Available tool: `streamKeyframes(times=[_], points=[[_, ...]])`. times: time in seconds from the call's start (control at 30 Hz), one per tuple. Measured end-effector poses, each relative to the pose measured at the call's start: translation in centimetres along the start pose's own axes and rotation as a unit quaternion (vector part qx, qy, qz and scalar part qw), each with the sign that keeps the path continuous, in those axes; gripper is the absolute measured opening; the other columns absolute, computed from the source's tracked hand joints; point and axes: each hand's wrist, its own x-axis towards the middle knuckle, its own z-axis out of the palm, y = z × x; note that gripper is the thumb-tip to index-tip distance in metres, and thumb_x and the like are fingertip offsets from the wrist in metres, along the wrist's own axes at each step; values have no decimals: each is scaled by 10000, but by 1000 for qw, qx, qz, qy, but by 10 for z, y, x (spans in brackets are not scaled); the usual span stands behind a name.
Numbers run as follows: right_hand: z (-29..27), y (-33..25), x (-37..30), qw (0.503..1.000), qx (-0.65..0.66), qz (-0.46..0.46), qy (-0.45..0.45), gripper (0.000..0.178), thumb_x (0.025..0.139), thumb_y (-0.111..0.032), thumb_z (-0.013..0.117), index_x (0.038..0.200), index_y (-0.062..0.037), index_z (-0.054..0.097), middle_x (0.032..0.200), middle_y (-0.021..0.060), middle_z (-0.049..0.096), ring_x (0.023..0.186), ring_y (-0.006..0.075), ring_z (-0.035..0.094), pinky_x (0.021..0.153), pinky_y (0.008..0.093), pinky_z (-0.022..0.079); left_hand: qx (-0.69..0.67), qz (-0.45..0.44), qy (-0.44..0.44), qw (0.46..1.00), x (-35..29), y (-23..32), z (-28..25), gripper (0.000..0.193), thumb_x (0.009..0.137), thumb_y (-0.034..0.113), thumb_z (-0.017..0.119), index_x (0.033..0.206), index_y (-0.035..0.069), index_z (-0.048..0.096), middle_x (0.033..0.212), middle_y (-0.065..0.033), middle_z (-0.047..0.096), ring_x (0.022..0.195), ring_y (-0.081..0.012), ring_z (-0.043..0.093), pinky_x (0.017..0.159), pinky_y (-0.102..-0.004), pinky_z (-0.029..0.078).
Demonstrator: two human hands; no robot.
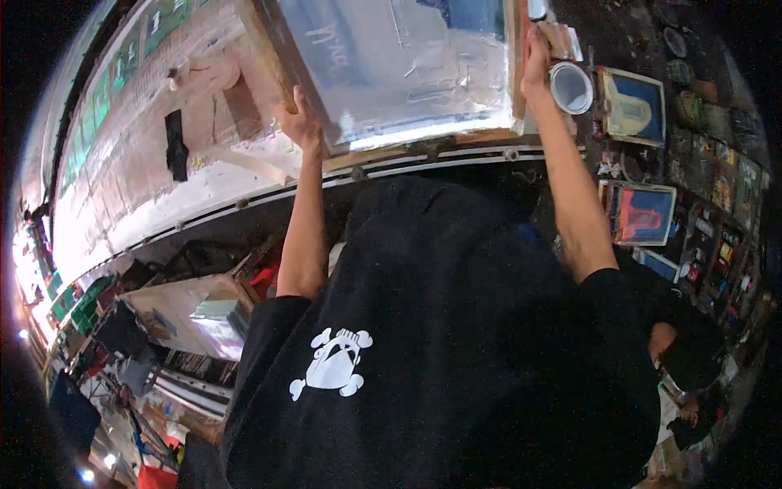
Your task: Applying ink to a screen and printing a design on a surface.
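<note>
— Wood all round and pale mesh inside: what is that between the hands?

— A wooden-framed printing screen [399, 65], lying on the long paint-stained table [163, 187]. The left hand [300, 122] is closed on the frame's left edge, near its lower corner. The right hand [535, 61] grips the right edge, higher up. The hands are well apart, with the screen spanning the gap.

— And near them?

— Just beside the right hand, to its right, stands a white tub [570, 87]. Further right lie smaller framed screens [634, 106], one blue and yellow, one blue and red. Left of the left hand, a black strip [176, 145] lies on the table.
</note>
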Motion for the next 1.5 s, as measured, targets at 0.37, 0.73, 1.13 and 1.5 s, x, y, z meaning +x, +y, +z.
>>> streamKeyframes(times=[0.37, 0.73, 1.13, 1.5], points=[[-20, 42, 18, 983, -171, 57, 20, 616, 980, -519, 496, 1259, 24, 573, 1173, 67, 616, 1090, 177, 541, 969, 309, 393, -19, -51, -115, 992, 3, 26, 16, 652, 871, 576, 608, 1050, -50, 638, 928, -265, 676, 881, -392, 660, 774, -456, 496], [-3, 37, -8, 865, -444, -190, 135, 600, 906, -353, 680, 1301, 61, 497, 1340, 214, 481, 1256, 317, 457, 1002, 405, 416, 142, -10, 27, 989, 16, -18, -33, 569, 867, 512, 646, 1046, -25, 588, 1015, -206, 621, 992, -360, 601, 868, -436, 473], [116, -8, -75, 850, -431, -254, -167, 579, 782, -168, 777, 1276, 5, 531, 1367, 191, 483, 1259, 354, 479, 1031, 435, 413, 216, -378, -71, 897, 42, -105, -122, 502, 655, 418, 819, 891, -12, 714, 989, -210, 705, 983, -372, 675, 829, -455, 530], [251, -101, -112, 706, -359, -396, -464, 350, 746, -79, 747, 1075, -36, 636, 1253, 157, 576, 1155, 362, 552, 965, 441, 463, -71, -13, -389, 918, 47, 41, -182, 225, 923, 159, 644, 1022, -41, 627, 707, -37, 584, 693, -98, 533, 657, -274, 446]])
